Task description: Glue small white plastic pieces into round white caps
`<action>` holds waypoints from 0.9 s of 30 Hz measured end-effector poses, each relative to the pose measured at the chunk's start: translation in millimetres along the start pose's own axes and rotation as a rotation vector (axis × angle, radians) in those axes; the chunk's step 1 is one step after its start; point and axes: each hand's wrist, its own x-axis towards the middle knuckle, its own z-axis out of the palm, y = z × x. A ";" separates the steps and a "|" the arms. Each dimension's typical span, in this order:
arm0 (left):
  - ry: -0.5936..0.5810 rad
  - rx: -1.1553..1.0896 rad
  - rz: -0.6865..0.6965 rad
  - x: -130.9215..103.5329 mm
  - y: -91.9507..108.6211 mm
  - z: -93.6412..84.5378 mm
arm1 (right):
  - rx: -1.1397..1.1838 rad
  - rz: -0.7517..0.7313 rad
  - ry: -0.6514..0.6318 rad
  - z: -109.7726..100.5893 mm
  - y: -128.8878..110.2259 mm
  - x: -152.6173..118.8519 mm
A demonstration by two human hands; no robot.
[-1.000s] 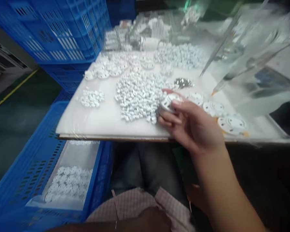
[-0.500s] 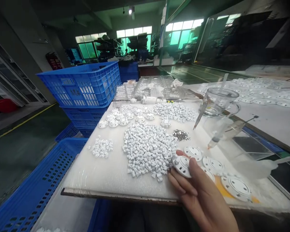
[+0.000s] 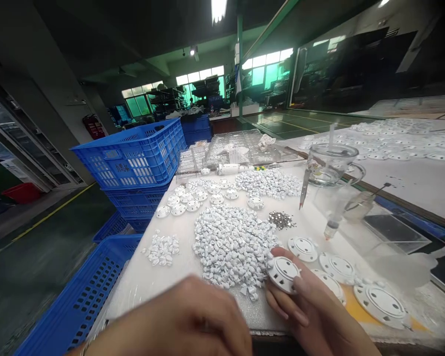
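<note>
My right hand (image 3: 307, 301) holds a round white disc (image 3: 284, 273) with small dark slots, pinched between thumb and fingers at the near right of the table. My left hand (image 3: 193, 316) is at the bottom centre, in front of the pile; its fingers curl down and blur, and their tips are hidden. A large pile of small white pieces (image 3: 233, 244) lies just left of the held disc. Several similar discs lie to the right, one of them a larger disc (image 3: 381, 302) by an orange sheet (image 3: 358, 309). Small dark metallic bits (image 3: 281, 220) are heaped behind.
Blue crates (image 3: 133, 155) are stacked at the left. A glass mug (image 3: 330, 165), tweezers (image 3: 304, 188), a syringe (image 3: 333, 225) and a small jar (image 3: 359, 205) stand or lie at the right. Farther back are a white bottle (image 3: 228, 169) and clear trays (image 3: 237, 143).
My left hand has come into view at the bottom centre. My right hand still holds the disc, now a little lower and farther right in view. The camera's view has tilted upward.
</note>
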 end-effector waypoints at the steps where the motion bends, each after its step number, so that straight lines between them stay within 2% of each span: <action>1: 0.040 0.023 0.064 10.2 9.5 -11.2 | -0.008 0.016 -0.003 -0.6 -0.4 -1.3; 3: 0.050 0.028 0.131 34.1 26.7 -30.1 | -0.019 0.033 -0.018 -2.1 -0.3 -2.6; 5: 0.016 -0.048 0.073 56.8 37.0 -42.8 | -0.029 0.022 -0.075 -3.8 0.8 -1.6; 7: -0.011 -0.171 -0.009 72.8 37.6 -49.6 | -0.019 -0.006 -0.151 -5.0 2.3 1.0; 9: -0.005 -0.264 -0.021 80.1 29.9 -52.5 | 0.013 -0.047 -0.172 -4.1 3.5 3.2; 15: 0.041 -0.331 0.135 69.9 1.5 -52.4 | 0.007 -0.136 -0.115 14.1 4.9 8.3; 21: 0.077 -0.404 0.314 63.2 -3.3 -46.7 | -0.044 -0.287 -0.016 33.2 5.2 19.4; 27: 0.113 -0.225 0.205 62.1 -1.9 -49.8 | -0.113 -0.236 0.098 46.7 6.2 12.3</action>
